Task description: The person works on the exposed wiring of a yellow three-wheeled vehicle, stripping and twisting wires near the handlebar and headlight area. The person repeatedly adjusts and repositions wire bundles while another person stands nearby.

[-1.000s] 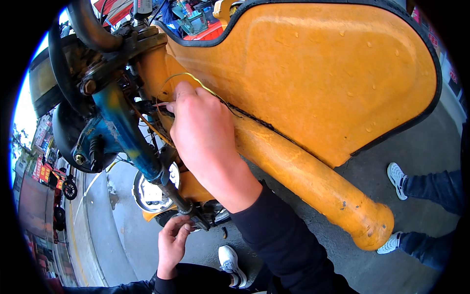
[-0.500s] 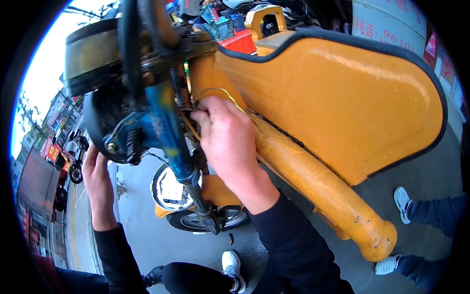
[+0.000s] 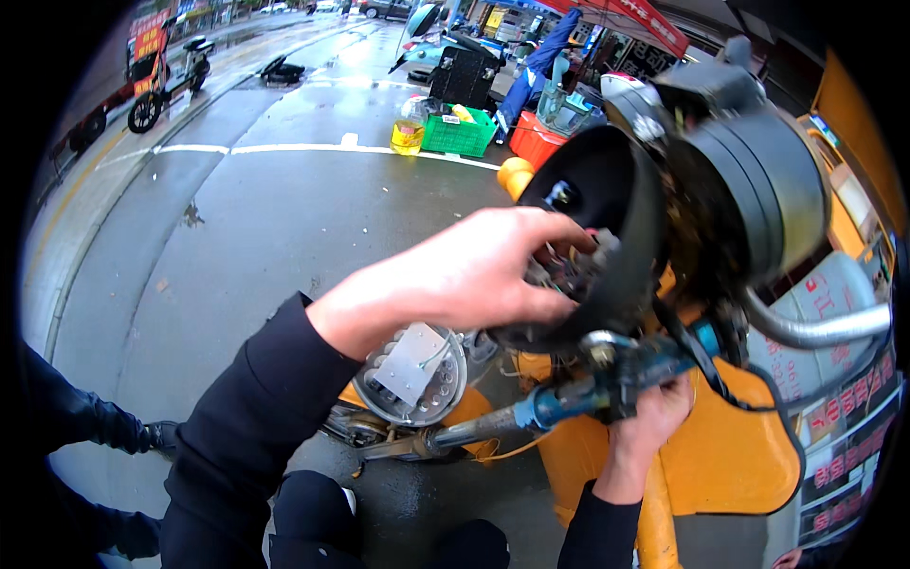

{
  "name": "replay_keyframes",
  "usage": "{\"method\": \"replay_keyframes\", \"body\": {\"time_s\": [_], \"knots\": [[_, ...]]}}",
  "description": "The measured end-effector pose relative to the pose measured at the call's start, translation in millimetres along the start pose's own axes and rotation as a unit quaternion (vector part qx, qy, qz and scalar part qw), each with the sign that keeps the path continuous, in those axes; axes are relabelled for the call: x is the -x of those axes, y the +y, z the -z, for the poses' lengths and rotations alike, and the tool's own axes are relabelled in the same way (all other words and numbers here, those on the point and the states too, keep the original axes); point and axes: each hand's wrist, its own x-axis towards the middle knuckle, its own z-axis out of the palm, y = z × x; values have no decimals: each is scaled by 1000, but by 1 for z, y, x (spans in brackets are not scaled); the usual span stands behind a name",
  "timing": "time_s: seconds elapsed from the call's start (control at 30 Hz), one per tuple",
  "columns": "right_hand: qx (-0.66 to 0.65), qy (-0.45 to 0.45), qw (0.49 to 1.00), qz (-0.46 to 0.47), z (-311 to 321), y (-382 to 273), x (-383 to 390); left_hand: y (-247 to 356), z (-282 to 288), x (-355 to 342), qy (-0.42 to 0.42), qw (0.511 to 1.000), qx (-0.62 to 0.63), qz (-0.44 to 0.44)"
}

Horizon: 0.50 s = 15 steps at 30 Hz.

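Observation:
My left hand (image 3: 455, 270) reaches from the left into the open black headlight housing (image 3: 630, 270). Its thumb and fingers are spread around a tangle of wires (image 3: 569, 275); some fingertips are hidden inside. My right hand (image 3: 659, 412) is behind the blue fork tube (image 3: 559, 406), beside the yellow body (image 3: 730, 455). Its fingers curl, and whatever they hold is hidden by the tube. Below my left hand sits a round lamp unit (image 3: 452, 384) with a silver plate (image 3: 409, 365) and thin leads. A thin yellow wire (image 3: 517, 450) loops beneath the fork.
A chrome handlebar (image 3: 825, 327) and a round black gauge casing (image 3: 758, 194) stand at the right. A green crate (image 3: 458, 135), a yellow-liquid bottle (image 3: 409, 131) and a red bin (image 3: 536, 142) rest on the wet pavement. Another person's dark-clothed leg (image 3: 85, 408) is at the left.
The view has swung left, over the housing's open front. My left hand has moved from the housing's outer side into its opening. My right hand remains behind the fork, now mostly hidden.

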Motion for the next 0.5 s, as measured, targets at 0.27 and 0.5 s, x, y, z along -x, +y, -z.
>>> {"method": "replay_keyframes", "body": {"time_s": [0.27,0.5], "knots": [[-123,-40,956,-264,-7,-64,-4,-25,-17,4,27,995,83,-38],[-16,12,945,-326,-37,-104,-11,-21,14,-6,39,956,275,95]]}}
